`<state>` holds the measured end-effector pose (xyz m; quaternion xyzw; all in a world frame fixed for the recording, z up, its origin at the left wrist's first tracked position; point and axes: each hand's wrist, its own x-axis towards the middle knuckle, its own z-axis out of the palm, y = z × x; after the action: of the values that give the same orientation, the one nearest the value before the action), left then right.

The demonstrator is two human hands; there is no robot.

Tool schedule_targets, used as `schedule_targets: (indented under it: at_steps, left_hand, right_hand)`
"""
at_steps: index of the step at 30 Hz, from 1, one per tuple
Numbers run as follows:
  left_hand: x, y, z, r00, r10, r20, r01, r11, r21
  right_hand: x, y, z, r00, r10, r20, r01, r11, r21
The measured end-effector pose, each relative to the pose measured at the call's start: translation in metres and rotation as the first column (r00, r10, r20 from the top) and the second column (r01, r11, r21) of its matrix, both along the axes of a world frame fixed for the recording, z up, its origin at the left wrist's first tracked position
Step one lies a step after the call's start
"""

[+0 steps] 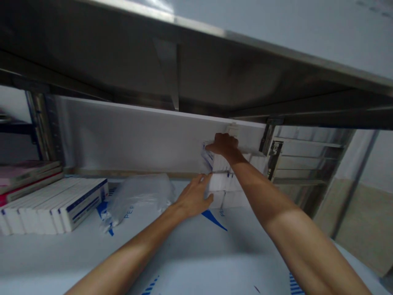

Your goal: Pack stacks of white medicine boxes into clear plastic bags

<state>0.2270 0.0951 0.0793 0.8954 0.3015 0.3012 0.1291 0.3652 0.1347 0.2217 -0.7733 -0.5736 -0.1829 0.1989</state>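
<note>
Several small white boxes [219, 180] are stacked in rows at the back right of the lower shelf. My left hand [195, 196] rests against the left side of this stack, its fingers and thumb apart. Up at the top row, my right hand [225, 145] is closed over a white box [208, 157] with blue print at the left end. My palm and forearm hide part of that row. Behind the knuckles a small pale piece [233, 129] shows against the back panel; what it is I cannot tell.
A crumpled clear plastic bag [144, 192] lies left of my hands. Farther left stand a row of white boxes [55, 205] with blue stripes and a pile of pink and white boxes [27, 178]. The upper shelf's metal edge [199, 25] hangs low overhead.
</note>
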Motion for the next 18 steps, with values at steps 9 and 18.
schedule_targets:
  at_steps: [9, 18]
  left_hand:
    - [-0.054, 0.012, -0.018, 0.988, 0.080, -0.131, -0.068, 0.993, 0.097]
    - [-0.131, 0.037, -0.055, 0.826, 0.381, -0.415, -0.310, 0.922, 0.231]
  right_hand:
    - [-0.021, -0.017, 0.000, 0.983, 0.071, 0.171, -0.104, 0.975, 0.195]
    - [-0.083, -0.041, -0.129, 0.763, 0.577, 0.293, -0.644, 0.720, 0.259]
